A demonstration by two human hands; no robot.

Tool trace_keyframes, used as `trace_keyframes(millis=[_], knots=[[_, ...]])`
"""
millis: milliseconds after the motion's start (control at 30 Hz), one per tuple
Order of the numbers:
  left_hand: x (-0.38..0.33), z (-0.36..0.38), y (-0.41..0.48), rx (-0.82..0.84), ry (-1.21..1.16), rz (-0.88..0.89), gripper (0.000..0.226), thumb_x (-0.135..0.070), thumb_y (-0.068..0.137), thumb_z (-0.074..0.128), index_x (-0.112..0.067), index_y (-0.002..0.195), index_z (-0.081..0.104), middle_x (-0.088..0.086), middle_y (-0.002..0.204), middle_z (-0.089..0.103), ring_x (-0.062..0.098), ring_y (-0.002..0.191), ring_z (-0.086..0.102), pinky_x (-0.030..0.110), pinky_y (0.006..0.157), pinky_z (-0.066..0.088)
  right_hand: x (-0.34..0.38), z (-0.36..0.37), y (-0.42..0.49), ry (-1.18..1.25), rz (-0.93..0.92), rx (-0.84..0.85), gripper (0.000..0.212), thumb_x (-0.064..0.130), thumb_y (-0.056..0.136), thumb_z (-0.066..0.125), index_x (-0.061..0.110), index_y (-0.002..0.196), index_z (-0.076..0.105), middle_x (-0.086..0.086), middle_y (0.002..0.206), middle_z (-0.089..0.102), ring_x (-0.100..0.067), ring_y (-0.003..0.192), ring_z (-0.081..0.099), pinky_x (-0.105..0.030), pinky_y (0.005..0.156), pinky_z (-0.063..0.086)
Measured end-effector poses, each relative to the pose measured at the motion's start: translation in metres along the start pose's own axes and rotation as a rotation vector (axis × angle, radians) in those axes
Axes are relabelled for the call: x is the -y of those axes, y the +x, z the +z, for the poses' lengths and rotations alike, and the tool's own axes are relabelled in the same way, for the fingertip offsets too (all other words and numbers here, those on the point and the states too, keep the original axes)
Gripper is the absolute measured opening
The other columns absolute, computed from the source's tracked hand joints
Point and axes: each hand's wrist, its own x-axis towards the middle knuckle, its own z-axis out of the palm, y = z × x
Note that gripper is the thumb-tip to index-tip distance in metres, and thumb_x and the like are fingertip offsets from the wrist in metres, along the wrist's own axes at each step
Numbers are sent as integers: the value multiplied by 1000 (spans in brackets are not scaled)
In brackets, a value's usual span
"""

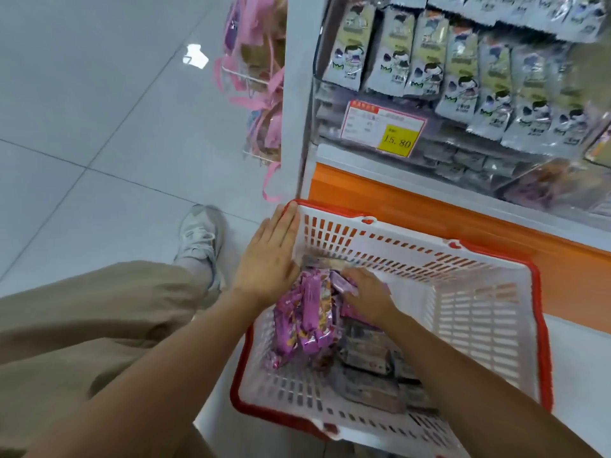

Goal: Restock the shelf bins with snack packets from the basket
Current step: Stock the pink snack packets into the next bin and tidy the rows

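A white basket with a red rim (479,312) stands on the white base ledge below the shelf. Several purple snack packets (307,319) lie heaped in its left part, and grey-purple packets (367,355) lie on its bottom. My left hand (269,259) rests flat with straight fingers on the basket's left rim corner. My right hand (367,294) reaches down inside, its fingers curled round purple packets at the top of the heap. Above, a clear shelf bin (463,153) holds rows of pale green-and-silver packets (459,67).
A price tag reading 15.80 (383,128) is stuck on the bin front. An orange shelf edge (429,206) runs behind the basket. Pink-ribboned goods (261,87) hang on a wire rack at the shelf's end. My leg and shoe (198,239) are on the tiled floor at left.
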Motion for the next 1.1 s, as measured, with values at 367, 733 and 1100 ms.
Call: trace_keyframes(millis=[367, 733, 1100], knots=[[3, 7, 3, -32, 7, -10, 82, -28, 95, 50, -9, 156, -1, 7, 164, -7, 19, 151, -10, 38, 124, 1, -27, 28, 0, -333, 39, 67, 55, 26, 97, 48, 35, 147, 27, -8, 110, 60, -25, 98, 58, -41, 87, 50], [4, 9, 3, -80, -24, 1, 80, -24, 93, 54, -7, 156, 8, 8, 164, 4, 21, 152, -1, 40, 124, 6, -15, 24, 37, -152, -122, 5, 50, 25, 95, 55, 20, 142, 43, -5, 154, 32, -24, 138, 34, -39, 111, 34], [4, 12, 5, -97, -27, 6, 79, -21, 91, 53, -6, 156, 10, 9, 164, 5, 22, 152, 1, 41, 124, 9, -14, 31, 43, -177, -67, 41, 36, 39, 98, 48, 18, 121, 67, -13, 147, 33, -30, 124, 44, -38, 105, 39]])
